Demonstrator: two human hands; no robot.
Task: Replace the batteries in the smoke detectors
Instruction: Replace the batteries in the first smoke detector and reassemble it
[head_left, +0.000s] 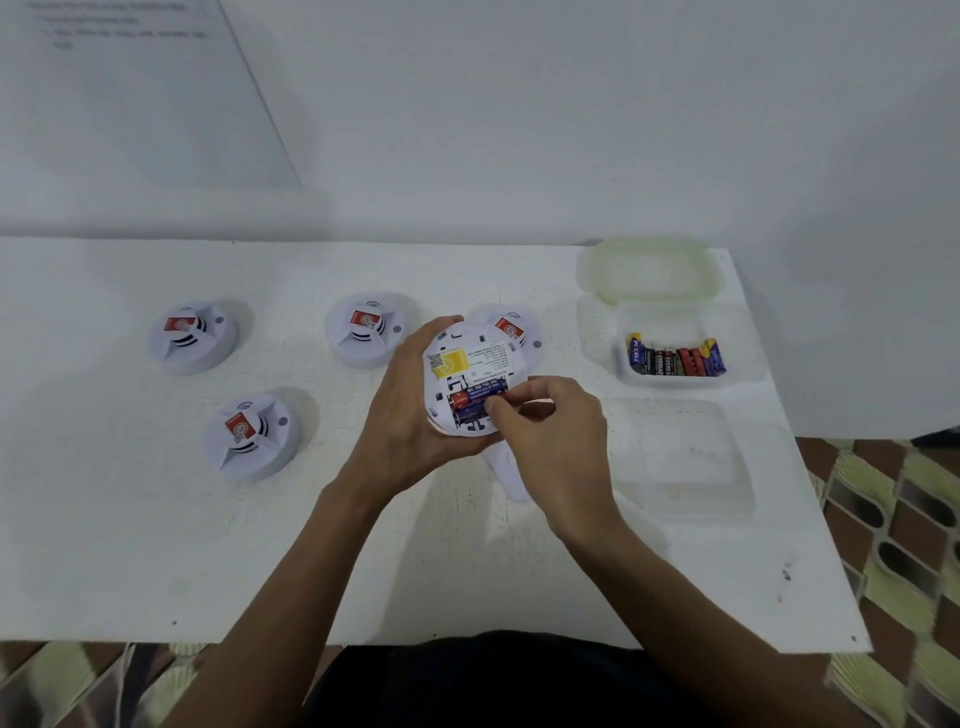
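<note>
Detector, seemingly light rigid plastic, sits upturned in the left grip, curled around its rim above the tabletop; right grip pinches a probably slippery battery in its bay; better hold its middle.

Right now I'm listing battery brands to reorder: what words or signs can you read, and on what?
"PKCELL", likely: blue battery in the clear container.
"EVEREADY", partly legible: black battery beside it.
Curved-wave sign: white smoke detector on the table.
Label on the held smoke detector, fitted battery print: too small.
Red stickers: unreadable.
Wall sheet: blurred.
</note>
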